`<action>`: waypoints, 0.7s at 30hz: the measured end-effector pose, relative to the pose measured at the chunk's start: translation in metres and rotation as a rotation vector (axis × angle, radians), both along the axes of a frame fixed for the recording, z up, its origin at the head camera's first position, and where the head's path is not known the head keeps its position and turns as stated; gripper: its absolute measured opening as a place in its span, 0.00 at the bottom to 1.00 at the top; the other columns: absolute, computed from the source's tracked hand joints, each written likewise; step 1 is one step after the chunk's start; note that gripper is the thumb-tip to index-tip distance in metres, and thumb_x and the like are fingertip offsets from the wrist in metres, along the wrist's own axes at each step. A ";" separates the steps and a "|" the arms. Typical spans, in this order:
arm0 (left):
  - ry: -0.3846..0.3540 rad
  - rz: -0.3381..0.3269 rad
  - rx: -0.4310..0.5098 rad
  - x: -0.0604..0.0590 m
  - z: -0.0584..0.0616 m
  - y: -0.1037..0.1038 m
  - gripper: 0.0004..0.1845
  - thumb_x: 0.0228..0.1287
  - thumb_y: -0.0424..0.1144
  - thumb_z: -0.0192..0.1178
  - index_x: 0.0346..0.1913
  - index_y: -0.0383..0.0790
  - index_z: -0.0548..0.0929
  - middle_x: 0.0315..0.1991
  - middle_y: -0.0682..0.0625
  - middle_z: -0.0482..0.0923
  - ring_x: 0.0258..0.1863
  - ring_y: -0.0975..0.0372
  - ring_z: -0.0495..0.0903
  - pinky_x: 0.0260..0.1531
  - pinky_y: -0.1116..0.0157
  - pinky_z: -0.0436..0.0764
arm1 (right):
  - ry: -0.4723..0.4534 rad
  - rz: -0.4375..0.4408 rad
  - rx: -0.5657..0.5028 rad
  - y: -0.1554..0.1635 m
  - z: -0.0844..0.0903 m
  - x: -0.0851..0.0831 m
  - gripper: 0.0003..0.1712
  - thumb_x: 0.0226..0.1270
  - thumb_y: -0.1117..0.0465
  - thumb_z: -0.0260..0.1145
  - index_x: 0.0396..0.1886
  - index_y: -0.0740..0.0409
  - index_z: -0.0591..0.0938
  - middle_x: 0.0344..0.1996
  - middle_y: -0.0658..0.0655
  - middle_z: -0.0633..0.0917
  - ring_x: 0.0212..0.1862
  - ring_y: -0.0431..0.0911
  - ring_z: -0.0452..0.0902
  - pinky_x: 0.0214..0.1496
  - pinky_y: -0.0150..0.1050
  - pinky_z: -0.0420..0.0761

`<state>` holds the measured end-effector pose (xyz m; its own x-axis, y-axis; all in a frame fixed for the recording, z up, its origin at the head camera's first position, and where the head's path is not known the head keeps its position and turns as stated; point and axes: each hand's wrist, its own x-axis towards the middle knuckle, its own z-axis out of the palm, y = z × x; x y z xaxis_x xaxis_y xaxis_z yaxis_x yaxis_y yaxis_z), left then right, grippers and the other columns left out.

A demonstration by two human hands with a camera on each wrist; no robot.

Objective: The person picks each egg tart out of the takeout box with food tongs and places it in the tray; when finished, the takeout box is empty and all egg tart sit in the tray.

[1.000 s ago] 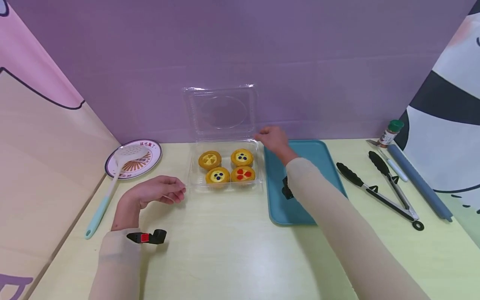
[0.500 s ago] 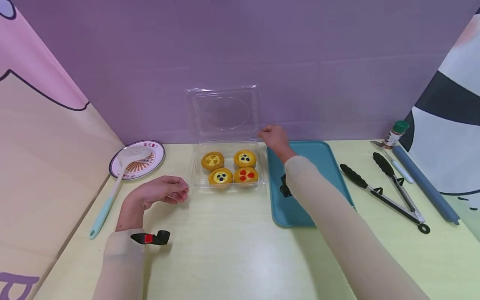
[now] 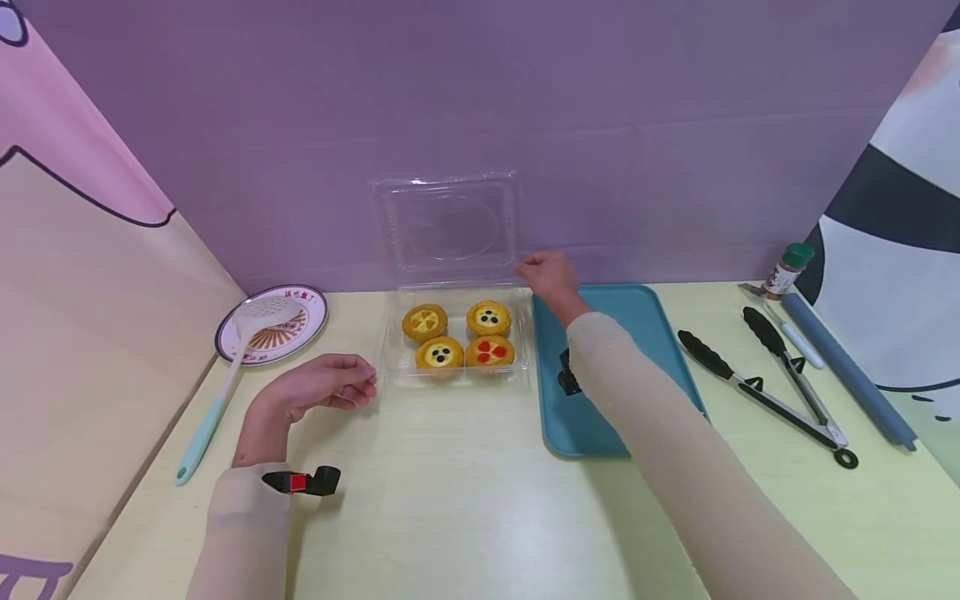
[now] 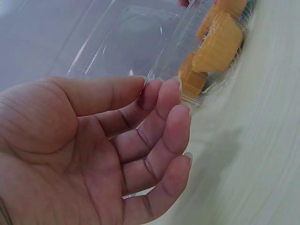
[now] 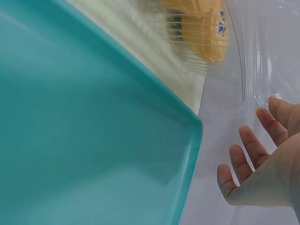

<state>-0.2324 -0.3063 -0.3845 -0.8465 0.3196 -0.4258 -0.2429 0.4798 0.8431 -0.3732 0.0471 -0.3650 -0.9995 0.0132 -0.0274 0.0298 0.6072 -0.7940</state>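
Head view: a clear clamshell box [image 3: 453, 333] sits at table centre, lid [image 3: 447, 227] upright against the purple wall, four tarts [image 3: 457, 335] inside. The right hand [image 3: 546, 277] is at the box's 2 o'clock corner, touching the lid's lower edge. The left hand [image 3: 318, 389] rests on the table at the box's 8 o'clock, fingers loosely curled and holding nothing. A teal tray [image 3: 637, 325] lies at 3 o'clock.

Left wrist view: left fingers [image 4: 159, 136] relaxed, slightly bent, just beside the box [image 4: 206, 56].

Right wrist view: right fingers [image 5: 248, 150] spread apart, straight, gripping nothing, beside the lid [image 5: 267, 51]
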 end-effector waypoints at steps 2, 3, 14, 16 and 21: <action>0.004 -0.003 0.002 -0.001 -0.002 0.001 0.18 0.77 0.44 0.52 0.52 0.29 0.76 0.39 0.49 0.83 0.40 0.59 0.82 0.48 0.61 0.82 | -0.004 -0.002 -0.004 0.003 -0.001 0.001 0.18 0.73 0.49 0.63 0.48 0.57 0.87 0.53 0.56 0.86 0.54 0.53 0.80 0.50 0.47 0.79; 0.008 -0.007 0.003 -0.001 -0.002 0.001 0.18 0.77 0.44 0.52 0.52 0.28 0.75 0.39 0.50 0.83 0.40 0.59 0.82 0.48 0.61 0.82 | -0.007 -0.001 -0.011 0.004 -0.001 0.003 0.18 0.73 0.49 0.63 0.48 0.57 0.87 0.54 0.56 0.86 0.54 0.53 0.79 0.51 0.48 0.79; 0.024 -0.018 -0.001 -0.003 -0.002 -0.001 0.20 0.78 0.45 0.52 0.56 0.29 0.74 0.41 0.52 0.83 0.41 0.61 0.83 0.48 0.62 0.82 | 0.043 0.126 0.051 0.041 0.018 0.032 0.26 0.73 0.48 0.63 0.62 0.60 0.79 0.60 0.61 0.81 0.61 0.56 0.76 0.62 0.52 0.79; 0.020 -0.010 -0.012 -0.003 -0.002 -0.002 0.21 0.77 0.46 0.52 0.57 0.29 0.74 0.41 0.51 0.83 0.41 0.61 0.83 0.49 0.63 0.82 | 0.050 0.168 0.082 0.054 0.025 0.044 0.28 0.74 0.47 0.62 0.65 0.59 0.76 0.63 0.61 0.79 0.62 0.56 0.75 0.63 0.52 0.78; 0.019 -0.012 -0.020 -0.001 -0.001 -0.006 0.25 0.78 0.47 0.51 0.61 0.26 0.72 0.43 0.50 0.84 0.41 0.62 0.83 0.48 0.64 0.83 | 0.029 0.258 0.181 0.099 0.034 0.082 0.35 0.74 0.43 0.60 0.74 0.54 0.69 0.68 0.61 0.75 0.65 0.56 0.73 0.64 0.55 0.76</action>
